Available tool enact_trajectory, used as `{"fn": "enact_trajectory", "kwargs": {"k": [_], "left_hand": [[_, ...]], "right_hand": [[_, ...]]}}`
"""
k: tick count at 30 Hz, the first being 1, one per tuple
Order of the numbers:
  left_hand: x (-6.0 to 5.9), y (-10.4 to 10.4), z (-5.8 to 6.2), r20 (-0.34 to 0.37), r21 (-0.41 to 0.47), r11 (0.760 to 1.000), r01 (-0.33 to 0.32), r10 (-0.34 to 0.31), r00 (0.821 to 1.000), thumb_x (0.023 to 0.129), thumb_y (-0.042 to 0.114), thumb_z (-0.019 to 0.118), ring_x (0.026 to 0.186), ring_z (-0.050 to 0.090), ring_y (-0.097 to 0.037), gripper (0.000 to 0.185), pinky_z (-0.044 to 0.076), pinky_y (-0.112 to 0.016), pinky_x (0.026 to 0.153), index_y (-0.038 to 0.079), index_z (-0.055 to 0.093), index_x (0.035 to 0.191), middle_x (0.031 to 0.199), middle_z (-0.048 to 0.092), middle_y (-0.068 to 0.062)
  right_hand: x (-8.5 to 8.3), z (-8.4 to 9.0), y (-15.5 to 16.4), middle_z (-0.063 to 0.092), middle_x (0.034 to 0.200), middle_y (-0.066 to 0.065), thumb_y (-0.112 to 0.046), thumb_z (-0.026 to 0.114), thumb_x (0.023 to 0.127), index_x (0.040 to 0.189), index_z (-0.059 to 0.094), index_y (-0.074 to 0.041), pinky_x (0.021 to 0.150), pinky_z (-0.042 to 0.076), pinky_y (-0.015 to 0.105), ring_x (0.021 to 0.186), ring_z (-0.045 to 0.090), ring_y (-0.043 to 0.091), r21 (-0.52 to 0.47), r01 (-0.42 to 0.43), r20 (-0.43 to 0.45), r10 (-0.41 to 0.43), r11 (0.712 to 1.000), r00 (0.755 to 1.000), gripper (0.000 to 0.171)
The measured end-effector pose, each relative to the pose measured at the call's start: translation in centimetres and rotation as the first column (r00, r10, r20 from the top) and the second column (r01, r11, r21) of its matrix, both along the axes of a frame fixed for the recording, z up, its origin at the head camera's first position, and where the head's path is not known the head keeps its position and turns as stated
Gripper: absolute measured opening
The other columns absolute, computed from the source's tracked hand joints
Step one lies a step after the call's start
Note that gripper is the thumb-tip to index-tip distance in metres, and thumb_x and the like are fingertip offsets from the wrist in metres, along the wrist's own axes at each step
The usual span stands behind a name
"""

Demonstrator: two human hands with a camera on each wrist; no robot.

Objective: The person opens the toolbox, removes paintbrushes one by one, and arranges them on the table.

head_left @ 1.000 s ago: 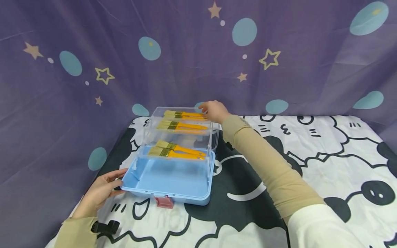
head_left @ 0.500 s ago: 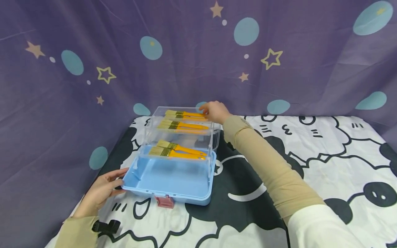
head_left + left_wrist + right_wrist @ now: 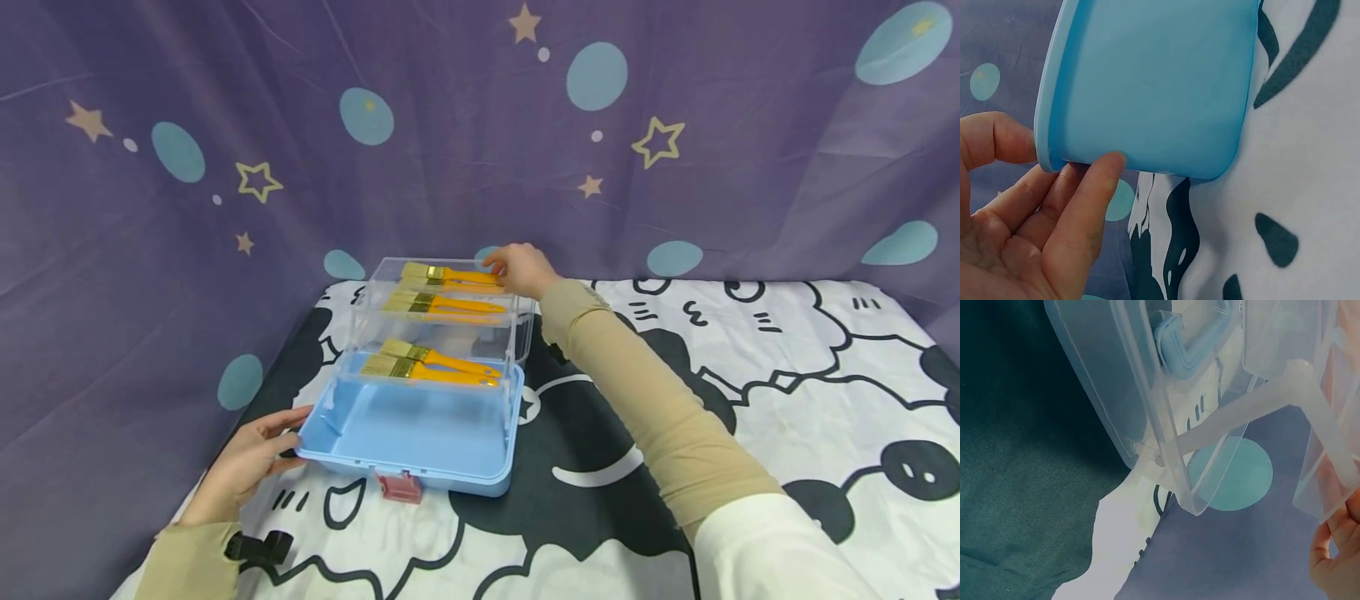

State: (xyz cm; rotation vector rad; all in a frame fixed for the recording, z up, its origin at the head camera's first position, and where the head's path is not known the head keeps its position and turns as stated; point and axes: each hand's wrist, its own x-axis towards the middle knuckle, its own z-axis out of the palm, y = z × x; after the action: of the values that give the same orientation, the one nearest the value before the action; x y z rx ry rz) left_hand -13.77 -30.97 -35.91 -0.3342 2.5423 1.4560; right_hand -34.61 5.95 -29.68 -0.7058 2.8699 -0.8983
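Patterned cloth (image 3: 750, 367), left hand (image 3: 243, 467) at box (image 3: 420, 433) edge.

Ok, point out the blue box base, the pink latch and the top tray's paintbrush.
blue box base (image 3: 420, 433), head view, on its bare inner floor.
pink latch (image 3: 399, 487), head view, on the middle of the clasp at the front edge.
top tray's paintbrush (image 3: 457, 276), head view, on its orange handle.
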Motion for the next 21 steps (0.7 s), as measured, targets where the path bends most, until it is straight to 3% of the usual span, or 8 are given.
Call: {"fn": "enact_trajectory", "kwargs": {"k": [9, 21], "left_hand": [[-0.25, -0.12, -0.1, -0.002, -0.001, 1.0, -0.001, 0.001, 1.0, 0.089, 0.001, 0.043, 0.092, 0.059, -0.004, 0.057, 0.056, -0.028, 0.072, -0.006, 0.031, 0.144, 0.143, 0.034, -0.032], [-0.05, -0.19, -0.24, 0.002, 0.013, 1.0, 0.004, -0.004, 1.0, 0.089, 0.002, 0.043, 0.087, 0.058, 0.002, 0.057, 0.056, -0.028, 0.073, -0.006, 0.031, 0.144, 0.144, 0.033, -0.032]], "right_hand": [[-0.33, 0.05, 0.16, 0.064, 0.12, 0.013, 0.005, 0.055, 0.088, 0.129, 0.059, -0.009, 0.091, 0.051, 0.035, 0.11, 0.058, 0.026, -0.029, -0.007, 0.009, 0.008, 1.0, 1.0, 0.044], [0.11, 0.06, -0.15, 0.063, 0.122, 0.011, 0.008, 0.051, 0.088, 0.124, 0.064, -0.012, 0.094, 0.049, 0.037, 0.111, 0.058, 0.026, 0.048, -0.002, -0.056, 0.005, 0.999, 0.998, 0.043]]}}
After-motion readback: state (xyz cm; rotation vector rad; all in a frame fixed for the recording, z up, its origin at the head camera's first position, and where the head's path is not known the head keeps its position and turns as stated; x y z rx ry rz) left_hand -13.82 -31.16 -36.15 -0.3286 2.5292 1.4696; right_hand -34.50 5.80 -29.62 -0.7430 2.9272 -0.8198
